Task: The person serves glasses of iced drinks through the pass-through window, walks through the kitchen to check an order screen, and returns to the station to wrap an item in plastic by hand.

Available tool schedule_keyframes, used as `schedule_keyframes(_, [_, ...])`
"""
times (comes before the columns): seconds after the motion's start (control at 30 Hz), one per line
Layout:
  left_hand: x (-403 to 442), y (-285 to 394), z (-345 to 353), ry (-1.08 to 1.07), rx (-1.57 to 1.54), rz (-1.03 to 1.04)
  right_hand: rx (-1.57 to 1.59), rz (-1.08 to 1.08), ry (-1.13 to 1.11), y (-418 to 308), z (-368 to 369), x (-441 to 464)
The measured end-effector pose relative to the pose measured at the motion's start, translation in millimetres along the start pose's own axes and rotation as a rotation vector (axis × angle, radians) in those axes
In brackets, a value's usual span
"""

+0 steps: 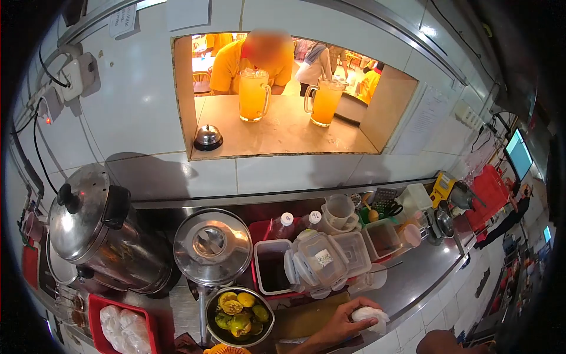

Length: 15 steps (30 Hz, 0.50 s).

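At five o'clock, the leaning pile of boxes [327, 259] is risking a slide if the left hand [345, 321] is bumping it. That hand's fingers are curling snugly round a white bundle [377, 318], also at five; hard squeezing could be splitting it. The right hand's grip I cannot tell. Standing are one urn [132, 253] at nine, two jugs [252, 100] [324, 107] around twelve and one bell [207, 137] near ten.

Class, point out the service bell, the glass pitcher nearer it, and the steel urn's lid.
Service bell [209, 136]: head view, metal dome.
Glass pitcher [252, 101]: head view, middle of the body.
Steel urn's lid [79, 229]: head view, shiny top surface.
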<state>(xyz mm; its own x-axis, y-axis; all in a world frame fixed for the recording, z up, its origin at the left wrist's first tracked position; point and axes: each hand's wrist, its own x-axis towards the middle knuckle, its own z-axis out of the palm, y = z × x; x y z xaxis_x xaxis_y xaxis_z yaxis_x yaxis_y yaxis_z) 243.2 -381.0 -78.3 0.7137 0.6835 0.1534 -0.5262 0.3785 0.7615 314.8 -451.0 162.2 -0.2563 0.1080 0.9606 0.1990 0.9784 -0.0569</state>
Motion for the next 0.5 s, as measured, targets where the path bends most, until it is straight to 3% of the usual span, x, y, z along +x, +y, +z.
schedule_keyframes(0.37, [-2, -2, 3, 0.049, 0.012, -0.032, -0.174, 0.023, 0.006, -19, -16, -6])
schedule_keyframes(0.5, [-6, 0, 4, 0.139, -0.085, -0.049, -0.447, 0.153, -0.046, -27, -41, -35])
